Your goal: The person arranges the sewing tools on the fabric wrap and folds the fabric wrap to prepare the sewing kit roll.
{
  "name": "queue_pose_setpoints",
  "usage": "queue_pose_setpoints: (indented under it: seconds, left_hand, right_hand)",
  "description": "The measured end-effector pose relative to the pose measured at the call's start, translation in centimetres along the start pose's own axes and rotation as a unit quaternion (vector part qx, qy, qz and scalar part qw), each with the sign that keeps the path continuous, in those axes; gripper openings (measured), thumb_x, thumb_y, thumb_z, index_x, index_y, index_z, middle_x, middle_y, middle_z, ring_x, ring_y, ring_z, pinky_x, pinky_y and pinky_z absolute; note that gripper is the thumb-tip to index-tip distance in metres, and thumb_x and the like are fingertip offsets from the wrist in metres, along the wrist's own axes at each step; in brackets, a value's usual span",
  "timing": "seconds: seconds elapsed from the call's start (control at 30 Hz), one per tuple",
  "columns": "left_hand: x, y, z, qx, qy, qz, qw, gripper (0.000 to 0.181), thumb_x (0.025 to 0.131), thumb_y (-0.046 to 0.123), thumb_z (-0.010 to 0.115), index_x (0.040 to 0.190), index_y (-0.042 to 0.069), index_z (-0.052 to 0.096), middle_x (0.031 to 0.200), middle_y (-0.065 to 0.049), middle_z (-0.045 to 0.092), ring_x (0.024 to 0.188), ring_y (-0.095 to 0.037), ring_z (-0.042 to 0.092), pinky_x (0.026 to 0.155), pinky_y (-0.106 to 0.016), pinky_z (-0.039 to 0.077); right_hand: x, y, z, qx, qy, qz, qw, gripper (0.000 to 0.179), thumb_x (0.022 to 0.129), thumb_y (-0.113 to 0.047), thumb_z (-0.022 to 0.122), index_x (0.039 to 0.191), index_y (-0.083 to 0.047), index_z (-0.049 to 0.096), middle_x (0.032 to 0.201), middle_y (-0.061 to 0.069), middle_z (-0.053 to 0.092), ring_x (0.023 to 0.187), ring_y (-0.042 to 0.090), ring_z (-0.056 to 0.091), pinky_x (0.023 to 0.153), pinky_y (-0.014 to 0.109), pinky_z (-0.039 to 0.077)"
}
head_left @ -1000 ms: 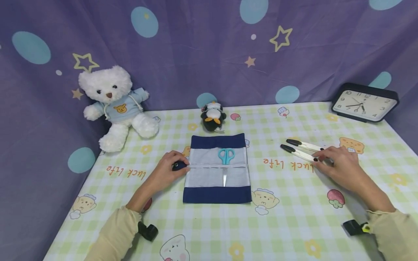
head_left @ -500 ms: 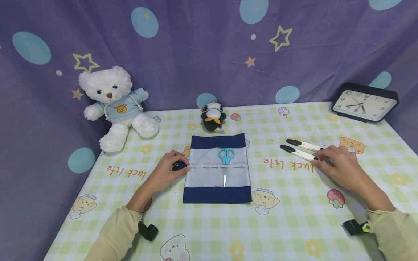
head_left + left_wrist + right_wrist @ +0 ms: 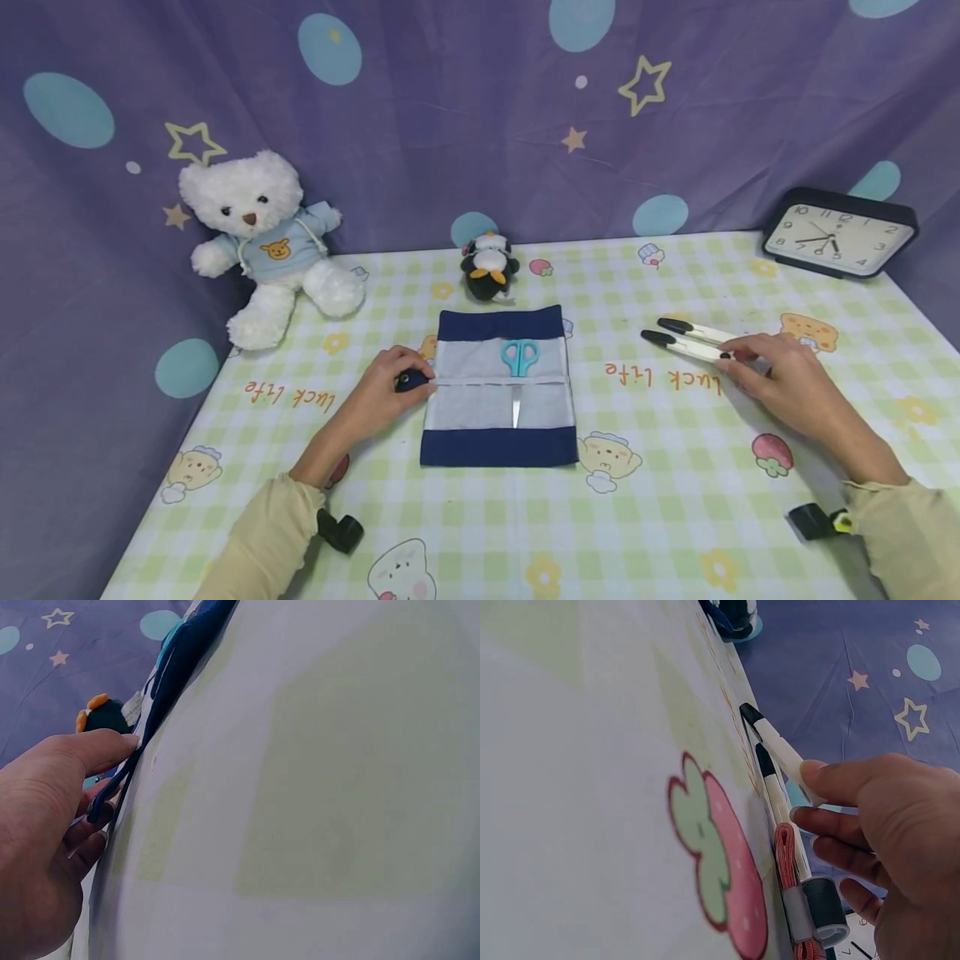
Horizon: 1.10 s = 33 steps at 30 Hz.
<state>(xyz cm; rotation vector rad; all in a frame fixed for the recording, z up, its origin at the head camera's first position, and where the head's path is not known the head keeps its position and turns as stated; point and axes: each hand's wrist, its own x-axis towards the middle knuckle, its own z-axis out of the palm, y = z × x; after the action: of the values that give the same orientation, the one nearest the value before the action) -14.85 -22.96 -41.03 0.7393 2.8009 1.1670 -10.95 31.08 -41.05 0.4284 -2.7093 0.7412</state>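
Note:
My left hand (image 3: 382,392) pinches the navy snap tab (image 3: 410,380) on the left side of an open fabric tool roll (image 3: 468,406), navy with a grey inside. Light-blue-handled scissors (image 3: 519,358) are tucked under its middle band, blades toward me. On the right, my right hand (image 3: 787,383) pinches a white marker with a black end (image 3: 776,742) between thumb and fingers. That marker appears raised off the cloth in the right wrist view. A second white marker (image 3: 778,796) lies just behind it. The palm side of the right hand is hidden in the head view.
A coiled red cord (image 3: 785,855) lies by the second marker. Behind stand a white teddy bear (image 3: 281,246), a small penguin toy (image 3: 489,271) and a black clock (image 3: 840,233). The checked tablecloth (image 3: 480,533) reaches a purple curtain (image 3: 420,150).
The right hand has shifted slightly with the nearer marker, which moved a little away from me and to the left. My left hand keeps its place on the tab.

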Motion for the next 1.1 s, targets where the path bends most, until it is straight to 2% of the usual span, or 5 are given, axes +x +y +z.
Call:
queue_pose_setpoints:
  seconds: [0.23,0.47,0.6,0.83,1.1]
  left_hand:
    - [-0.1,0.1,0.0,0.001,-0.001,-0.002,1.0,0.01,0.096,0.015,0.078,0.104,0.015,0.073,0.118,-0.008,0.061,0.105,-0.029,0.052,0.081,-0.043,0.049]
    - [0.0,0.1,0.0,0.001,-0.001,-0.003,1.0,0.01,0.096,0.016,0.078,0.105,0.015,0.073,0.119,-0.008,0.061,0.106,-0.029,0.052,0.082,-0.044,0.048]
    - [0.0,0.0,0.0,0.003,0.0,-0.004,1.0,0.01,0.095,0.016,0.078,0.104,0.015,0.073,0.118,-0.008,0.061,0.105,-0.028,0.052,0.082,-0.044,0.048]
    - [0.0,0.0,0.0,0.005,0.001,-0.005,1.0,0.01,0.095,0.016,0.078,0.104,0.015,0.073,0.118,-0.007,0.062,0.105,-0.027,0.052,0.084,-0.045,0.046]
    - [0.0,0.0,0.1,0.003,-0.001,-0.008,1.0,0.01,0.095,0.016,0.078,0.104,0.015,0.073,0.119,-0.008,0.061,0.105,-0.028,0.051,0.084,-0.045,0.047]
  right_hand:
    - [0.0,-0.3,-0.2,0.014,0.005,0.01,0.9998,0.022,0.093,-0.009,0.078,0.114,-0.004,0.073,0.084,-0.003,0.068,0.076,0.004,0.053,0.069,0.023,0.035]
    - [-0.2,-0.7,-0.3,0.07,0.028,0.045,0.9961,0.022,0.095,-0.006,0.075,0.117,-0.006,0.074,0.092,0.007,0.071,0.082,-0.005,0.053,0.071,0.014,0.039]
    - [-0.2,-1.0,-0.3,0.108,0.04,0.085,0.9897,0.022,0.099,-0.012,0.073,0.121,-0.009,0.074,0.097,0.002,0.07,0.086,-0.006,0.054,0.073,0.013,0.04]
    - [0.2,-1.3,0.0,0.152,0.05,0.109,0.9812,0.024,0.102,-0.018,0.069,0.123,-0.009,0.074,0.102,-0.022,0.067,0.093,-0.009,0.059,0.077,0.009,0.04]
    - [0.7,-1.3,0.6,0.176,0.076,0.105,0.9758,0.022,0.103,-0.014,0.068,0.122,-0.007,0.075,0.103,-0.019,0.068,0.087,0.002,0.058,0.074,0.011,0.041]
